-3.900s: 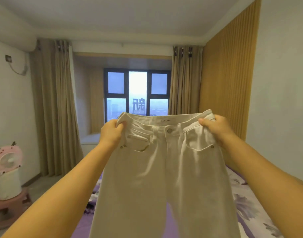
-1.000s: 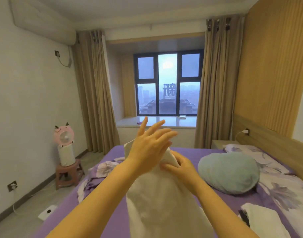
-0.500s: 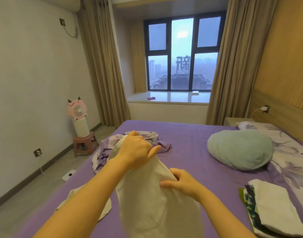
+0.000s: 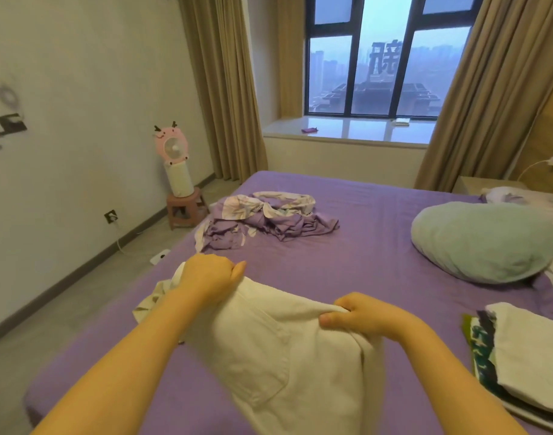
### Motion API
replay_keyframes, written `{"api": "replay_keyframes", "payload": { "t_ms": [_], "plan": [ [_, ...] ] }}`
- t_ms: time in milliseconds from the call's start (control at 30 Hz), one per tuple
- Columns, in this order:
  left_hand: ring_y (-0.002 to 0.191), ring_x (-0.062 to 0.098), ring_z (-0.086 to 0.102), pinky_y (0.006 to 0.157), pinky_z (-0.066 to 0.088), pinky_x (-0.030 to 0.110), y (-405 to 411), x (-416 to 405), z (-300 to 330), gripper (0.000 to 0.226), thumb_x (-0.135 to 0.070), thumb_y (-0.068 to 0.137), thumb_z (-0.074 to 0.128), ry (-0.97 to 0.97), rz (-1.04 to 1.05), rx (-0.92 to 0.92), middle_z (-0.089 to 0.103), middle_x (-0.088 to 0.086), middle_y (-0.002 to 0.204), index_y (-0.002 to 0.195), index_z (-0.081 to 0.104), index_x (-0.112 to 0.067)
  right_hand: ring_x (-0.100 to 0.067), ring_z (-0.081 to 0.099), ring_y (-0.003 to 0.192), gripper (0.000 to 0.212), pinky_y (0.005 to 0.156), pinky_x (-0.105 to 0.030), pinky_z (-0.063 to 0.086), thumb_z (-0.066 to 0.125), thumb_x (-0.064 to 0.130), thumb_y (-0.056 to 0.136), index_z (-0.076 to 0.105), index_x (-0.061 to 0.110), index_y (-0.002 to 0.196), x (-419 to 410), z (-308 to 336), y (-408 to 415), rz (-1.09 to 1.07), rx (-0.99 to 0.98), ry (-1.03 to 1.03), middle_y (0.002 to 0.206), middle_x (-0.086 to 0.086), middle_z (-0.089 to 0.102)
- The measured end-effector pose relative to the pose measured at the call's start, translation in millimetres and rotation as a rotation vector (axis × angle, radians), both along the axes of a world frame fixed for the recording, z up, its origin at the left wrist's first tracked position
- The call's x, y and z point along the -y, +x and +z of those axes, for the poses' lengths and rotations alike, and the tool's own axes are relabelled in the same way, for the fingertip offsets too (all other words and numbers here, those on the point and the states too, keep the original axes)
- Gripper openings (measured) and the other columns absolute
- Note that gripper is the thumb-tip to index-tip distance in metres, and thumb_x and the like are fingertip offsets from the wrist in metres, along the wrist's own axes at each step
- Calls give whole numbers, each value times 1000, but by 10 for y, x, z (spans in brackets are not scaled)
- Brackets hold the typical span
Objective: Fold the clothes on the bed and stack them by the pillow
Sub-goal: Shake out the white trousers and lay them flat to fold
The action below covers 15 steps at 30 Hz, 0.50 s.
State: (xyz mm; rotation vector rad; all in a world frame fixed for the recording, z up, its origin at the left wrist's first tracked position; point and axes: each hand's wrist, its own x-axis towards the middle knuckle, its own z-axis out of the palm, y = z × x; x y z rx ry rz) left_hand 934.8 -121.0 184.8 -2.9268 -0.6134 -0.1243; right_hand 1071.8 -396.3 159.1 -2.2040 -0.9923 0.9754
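Both hands are on the white trousers (image 4: 278, 356) here, doubled lengthwise and coming down onto the purple bed (image 4: 347, 265). The left hand (image 4: 206, 277) has its fingers curled tight round the far corner of the waistband, knuckles up. The right hand (image 4: 363, 315) pinches the near fold of the same garment, thumb tucked under the cloth edge. A back pocket faces up, so the legs look stacked one on the other, though the lower part runs out of view at the bottom.

Taking the trousers as the landmark: a small patterned piece (image 4: 153, 302) peeks out just beyond their left edge, under the left forearm. The crumpled lilac bedding (image 4: 265, 218) lies well beyond them, toward the window. The mint pillow (image 4: 485, 243) sits beyond and to their right, and the folded stack (image 4: 526, 356) is to their right, near the pillow.

To do this step well, I'd say lay the waistband flat first and keep both grips until the cloth has settled. Then smooth the seams so the two legs line up before folding across. Denim-like cloth is stiff and will hold a crease, so a skewed lay-down would carry through every fold. Watch that patterned piece too; it could get trapped underneath.
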Motion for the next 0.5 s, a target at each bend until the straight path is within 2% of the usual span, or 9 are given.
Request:
{"api": "replay_keyframes", "payload": {
  "t_ms": [100,167,233,367,433,500],
  "plan": [
    [66,21,56,57,34,30,-182,-96,-479,56,-45,101,27,-89,111,-57,56,0,66,62,55,-17,-4,44,60,31,57,-23,33,66,51,81,54,25,69,-202,-336,-47,47,48,-28,67,13,49],
    [62,20,55,55,34,30,-316,-162,-830,56,-43,101,27,-122,152,-89,54,-1,60,55,48,-17,-7,47,67,27,59,-23,36,65,46,82,59,19,81,-348,-677,-133,75,30,-57,76,9,53],
    [61,20,53,53,32,27,-425,-230,-1184,55,-42,101,25,-125,176,-170,53,-2,60,56,43,-17,-7,50,72,19,61,-22,39,63,42,83,59,24,85,-479,-1036,-227,88,13,-105,82,10,56],
    [58,19,48,47,24,26,-614,-436,-1881,53,-42,102,24,-133,209,-325,42,-6,55,56,39,-20,-19,55,84,19,65,-30,38,53,34,90,53,18,100,-747,-1733,-379,100,96,-221,98,1,60],
    [59,18,50,48,27,26,-687,-563,-2173,52,-40,102,23,-138,214,-396,41,-6,55,59,42,-20,-21,53,84,19,62,-31,36,50,30,90,50,16,104,-865,-2004,-428,97,121,-270,100,-3,60],
    [64,18,55,51,34,27,-756,-692,-2399,45,-35,103,25,-155,210,-482,40,-7,57,70,51,-21,-21,55,86,17,63,-30,37,50,27,89,51,20,104,-975,-2190,-445,117,93,-288,102,-1,62]
  ]
}}
